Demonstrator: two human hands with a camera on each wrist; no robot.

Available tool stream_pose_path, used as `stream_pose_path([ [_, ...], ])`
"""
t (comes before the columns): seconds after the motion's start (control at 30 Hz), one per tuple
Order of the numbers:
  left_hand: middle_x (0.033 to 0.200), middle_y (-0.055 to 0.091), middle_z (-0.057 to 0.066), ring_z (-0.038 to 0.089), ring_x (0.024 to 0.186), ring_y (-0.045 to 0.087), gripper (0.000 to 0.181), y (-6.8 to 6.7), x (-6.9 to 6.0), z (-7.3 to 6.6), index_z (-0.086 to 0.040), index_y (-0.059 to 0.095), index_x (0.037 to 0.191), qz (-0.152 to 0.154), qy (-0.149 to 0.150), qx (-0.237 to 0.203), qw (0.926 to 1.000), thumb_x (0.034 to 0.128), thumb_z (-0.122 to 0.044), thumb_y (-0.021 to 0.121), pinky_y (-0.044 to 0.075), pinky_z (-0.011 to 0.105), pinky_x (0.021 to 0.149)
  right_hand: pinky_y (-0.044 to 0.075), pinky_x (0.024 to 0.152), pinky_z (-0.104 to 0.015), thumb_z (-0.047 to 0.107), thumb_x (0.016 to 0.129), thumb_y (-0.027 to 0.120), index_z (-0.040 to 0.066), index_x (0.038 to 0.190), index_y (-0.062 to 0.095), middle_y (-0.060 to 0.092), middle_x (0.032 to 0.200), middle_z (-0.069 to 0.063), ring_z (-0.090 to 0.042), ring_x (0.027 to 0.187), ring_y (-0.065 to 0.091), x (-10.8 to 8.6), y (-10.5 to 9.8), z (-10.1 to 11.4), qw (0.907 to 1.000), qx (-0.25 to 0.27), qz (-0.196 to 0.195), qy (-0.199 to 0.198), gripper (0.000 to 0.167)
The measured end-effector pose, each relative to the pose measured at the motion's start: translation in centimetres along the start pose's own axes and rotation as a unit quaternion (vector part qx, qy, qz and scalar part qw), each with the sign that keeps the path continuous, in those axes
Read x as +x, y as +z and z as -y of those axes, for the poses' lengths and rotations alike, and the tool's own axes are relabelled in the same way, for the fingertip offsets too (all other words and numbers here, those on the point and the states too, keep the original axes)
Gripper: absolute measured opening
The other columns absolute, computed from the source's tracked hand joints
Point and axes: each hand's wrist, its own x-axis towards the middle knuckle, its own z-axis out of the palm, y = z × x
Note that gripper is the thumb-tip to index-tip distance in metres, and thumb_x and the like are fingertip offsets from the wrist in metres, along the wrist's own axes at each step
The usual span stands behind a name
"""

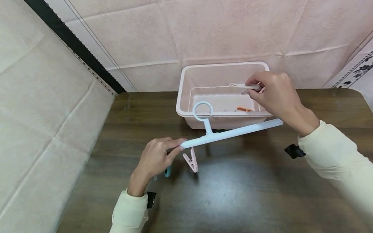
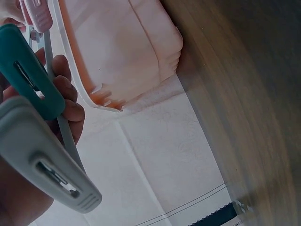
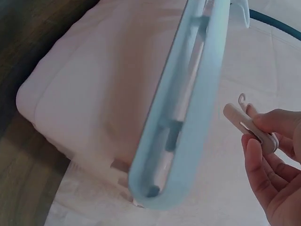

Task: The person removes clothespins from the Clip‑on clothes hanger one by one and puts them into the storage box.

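Observation:
A light blue hanger (image 1: 240,131) with a ring-shaped top is held at its left end by my left hand (image 1: 157,157). From the bar hangs a pink clothespin (image 1: 192,162). Closer to the left wrist camera are a teal clothespin (image 2: 30,70) and a grey clothespin (image 2: 51,157), both by the left fingers. My right hand (image 1: 278,92) pinches a pale clothespin (image 3: 249,125) between thumb and fingers, above the right part of a pink plastic basket (image 1: 223,120). A small hook shows at that clothespin's end. Inside the basket lies an orange clothespin (image 1: 244,109).
The basket stands at the back of a dark wooden table (image 1: 213,209), against a cloth-covered wall (image 1: 232,25). Another pale cloth (image 1: 38,117) hangs along the left side. The hanger's right end reaches in front of the basket, near the right wrist.

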Motion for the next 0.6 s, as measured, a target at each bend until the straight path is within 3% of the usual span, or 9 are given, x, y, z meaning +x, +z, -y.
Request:
stream_pose_path([
  [0.27,0.071,0.062,-0.004,0.004,0.052,0.036,0.026,0.1,0.1,-0.1,-0.007,0.076,0.116,0.003,-0.001,-0.005,1.0,0.0905,-0.011,0.075,0.034,0.026,0.046,0.051,0.061,-0.037,-0.003,0.085,0.071,0.0,0.094,0.074,0.073,0.085,-0.012,-0.023,0.07,0.069,0.5,0.8,-1.1,0.9967,-0.01,0.068,0.044,0.01],
  [0.6,0.07,0.06,-0.003,0.004,0.051,0.035,0.027,-0.2,0.2,-0.1,-0.006,0.075,0.117,0.005,-0.008,-0.005,0.9999,0.0908,-0.011,0.075,0.033,0.025,0.044,0.052,0.066,-0.045,0.004,0.09,0.07,-0.001,0.104,0.073,0.071,0.099,-0.015,-0.029,0.076,0.068,0.6,0.5,-1.7,0.9967,0.0,0.066,0.047,0.015],
])
